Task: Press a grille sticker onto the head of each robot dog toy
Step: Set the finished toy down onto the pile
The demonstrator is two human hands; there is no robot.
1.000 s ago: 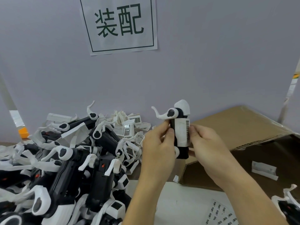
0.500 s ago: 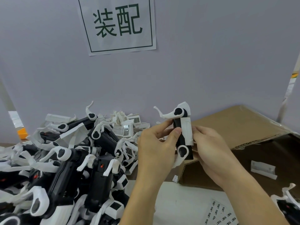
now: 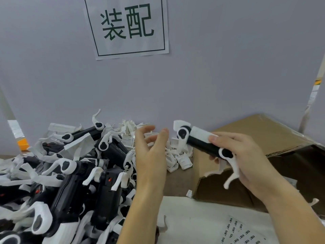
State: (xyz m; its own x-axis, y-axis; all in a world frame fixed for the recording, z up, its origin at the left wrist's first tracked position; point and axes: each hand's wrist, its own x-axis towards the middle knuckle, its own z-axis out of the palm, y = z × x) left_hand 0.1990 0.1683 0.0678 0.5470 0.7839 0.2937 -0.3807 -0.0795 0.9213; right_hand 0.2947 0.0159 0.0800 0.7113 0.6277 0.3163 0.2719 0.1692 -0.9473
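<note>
My right hand (image 3: pixel 241 155) grips a black and white robot dog toy (image 3: pixel 200 141), tilted with its head end pointing up and left, over the edge of a cardboard box (image 3: pixel 263 136). Its white legs dangle below my palm. My left hand (image 3: pixel 151 152) hovers just left of the toy with fingers spread and loosely bent, holding nothing. A sheet of small grille stickers (image 3: pixel 244 233) lies on white paper at the bottom right. A big pile of robot dog toys (image 3: pixel 70 178) fills the left side.
Small white plastic head parts (image 3: pixel 177 155) lie heaped against the grey wall behind my hands. A paper sign (image 3: pixel 126 27) with green characters hangs on the wall. White paper (image 3: pixel 193 222) covers the table in front of the box.
My left hand has let go of the toy and pulled away to the left. My right hand has swung the toy from upright to tilted and carried it right, over the box.
</note>
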